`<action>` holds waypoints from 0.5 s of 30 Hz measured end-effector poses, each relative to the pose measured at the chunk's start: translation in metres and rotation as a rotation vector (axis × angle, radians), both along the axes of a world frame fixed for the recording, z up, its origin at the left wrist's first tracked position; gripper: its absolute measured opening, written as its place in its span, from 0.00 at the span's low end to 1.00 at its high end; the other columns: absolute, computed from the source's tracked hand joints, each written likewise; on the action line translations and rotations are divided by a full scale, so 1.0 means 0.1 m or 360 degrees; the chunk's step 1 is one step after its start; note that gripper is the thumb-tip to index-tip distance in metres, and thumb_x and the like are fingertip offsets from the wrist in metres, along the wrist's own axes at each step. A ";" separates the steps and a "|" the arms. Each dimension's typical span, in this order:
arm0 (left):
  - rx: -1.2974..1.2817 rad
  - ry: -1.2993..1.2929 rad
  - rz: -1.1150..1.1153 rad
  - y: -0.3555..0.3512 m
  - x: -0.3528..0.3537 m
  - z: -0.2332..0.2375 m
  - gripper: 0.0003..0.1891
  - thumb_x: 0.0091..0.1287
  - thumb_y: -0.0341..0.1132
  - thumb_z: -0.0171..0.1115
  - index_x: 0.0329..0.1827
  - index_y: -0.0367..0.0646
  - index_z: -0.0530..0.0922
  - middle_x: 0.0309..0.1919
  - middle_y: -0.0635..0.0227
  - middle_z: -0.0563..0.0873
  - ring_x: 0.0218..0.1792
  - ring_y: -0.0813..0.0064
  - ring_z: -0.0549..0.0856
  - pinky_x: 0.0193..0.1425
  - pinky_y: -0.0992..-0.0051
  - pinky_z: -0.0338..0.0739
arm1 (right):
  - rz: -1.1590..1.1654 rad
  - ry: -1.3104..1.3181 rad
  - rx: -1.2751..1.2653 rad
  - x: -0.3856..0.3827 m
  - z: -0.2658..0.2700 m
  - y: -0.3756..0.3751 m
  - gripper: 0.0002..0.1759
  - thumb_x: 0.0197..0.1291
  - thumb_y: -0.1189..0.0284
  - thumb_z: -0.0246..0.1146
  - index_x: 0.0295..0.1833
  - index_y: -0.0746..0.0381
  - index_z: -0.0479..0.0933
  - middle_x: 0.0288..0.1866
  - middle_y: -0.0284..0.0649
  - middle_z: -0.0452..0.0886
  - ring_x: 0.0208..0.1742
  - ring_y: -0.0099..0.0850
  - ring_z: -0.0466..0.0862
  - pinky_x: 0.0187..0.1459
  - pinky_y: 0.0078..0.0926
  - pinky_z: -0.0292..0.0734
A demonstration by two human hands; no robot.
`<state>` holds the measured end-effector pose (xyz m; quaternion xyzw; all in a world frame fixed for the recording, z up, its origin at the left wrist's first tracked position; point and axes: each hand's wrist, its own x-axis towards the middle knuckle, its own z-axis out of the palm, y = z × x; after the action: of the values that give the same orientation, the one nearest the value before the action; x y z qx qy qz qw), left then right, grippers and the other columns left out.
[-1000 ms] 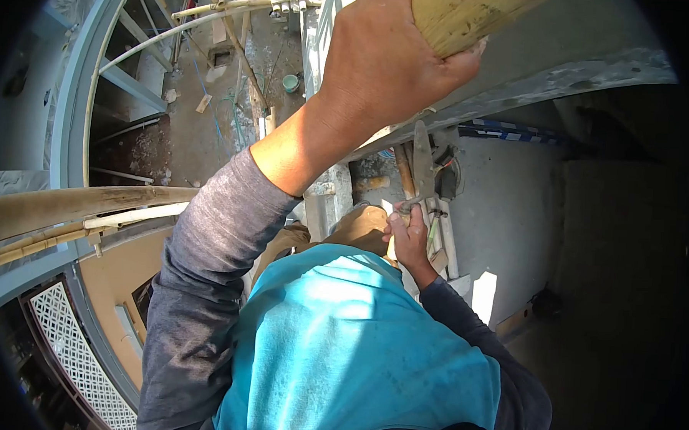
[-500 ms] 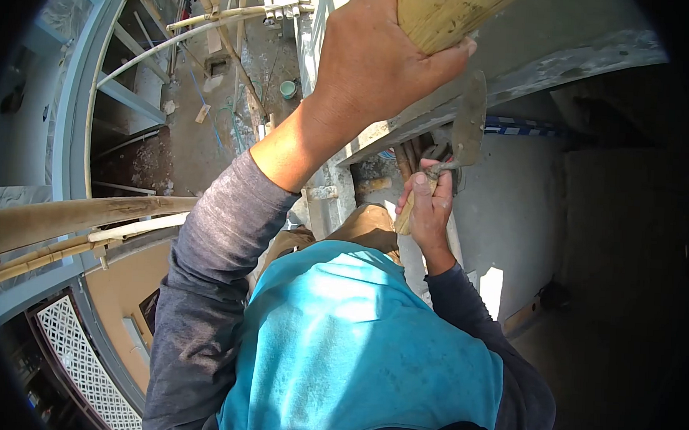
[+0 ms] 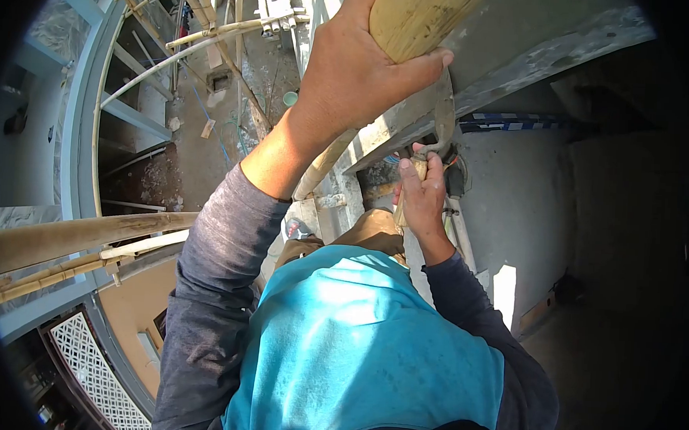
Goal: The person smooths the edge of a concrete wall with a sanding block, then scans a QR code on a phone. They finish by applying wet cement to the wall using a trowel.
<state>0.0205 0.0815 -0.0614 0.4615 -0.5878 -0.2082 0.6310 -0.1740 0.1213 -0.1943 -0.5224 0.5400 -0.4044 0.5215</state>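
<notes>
At the top centre, my left hand [image 3: 358, 69] is wrapped round a thick bamboo pole [image 3: 418, 22], with the thumb along its near side. Lower and to the right, my right hand [image 3: 424, 195] is closed on the handle of a trowel [image 3: 444, 115]. The trowel's grey blade points up, beside a grey plastered wall [image 3: 514, 38], and its upper end lies close below my left thumb. Whether the blade touches the wall I cannot tell.
Bamboo poles [image 3: 74, 238] cross at the left, with more scaffolding at the upper left. Far below lies a littered floor with a green bucket [image 3: 289, 99]. Blue and white striped material [image 3: 518, 123] lies right of the trowel. A ledge is beside my shoe [image 3: 296, 228].
My left hand and the pole have shifted slightly left in view. The trowel has moved left and is partly behind my left thumb. My shoe and more of a lower bamboo pole now show.
</notes>
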 end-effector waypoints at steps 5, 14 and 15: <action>0.0028 0.0053 0.0049 -0.02 -0.02 0.01 0.26 0.53 0.38 0.75 0.51 0.36 0.74 0.37 0.54 0.85 0.39 0.65 0.87 0.44 0.68 0.79 | 0.0152 -0.0140 -0.0087 -0.12 -0.16 0.12 0.26 0.69 0.64 0.59 0.67 0.63 0.63 0.34 0.33 0.74 0.22 0.19 0.74 0.24 0.18 0.74; -0.0183 -0.0039 0.0033 -0.14 -0.02 -0.15 0.25 0.56 0.42 0.75 0.47 0.36 0.74 0.36 0.60 0.85 0.37 0.73 0.85 0.42 0.72 0.80 | 0.0111 0.0069 0.0399 -0.18 -0.51 0.12 0.27 0.68 0.66 0.60 0.67 0.62 0.61 0.31 0.36 0.73 0.21 0.22 0.74 0.21 0.22 0.72; -0.0133 0.0019 0.0040 -0.14 -0.02 -0.14 0.29 0.50 0.43 0.78 0.47 0.35 0.73 0.34 0.56 0.86 0.34 0.69 0.88 0.38 0.70 0.82 | 0.0079 0.0141 0.0328 -0.12 -0.34 0.08 0.28 0.68 0.65 0.61 0.68 0.62 0.62 0.31 0.36 0.74 0.20 0.22 0.74 0.21 0.23 0.72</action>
<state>0.0183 0.0670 -0.0753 0.4409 -0.5863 -0.1784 0.6558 -0.1864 0.1297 -0.2283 -0.4966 0.5881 -0.3101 0.5581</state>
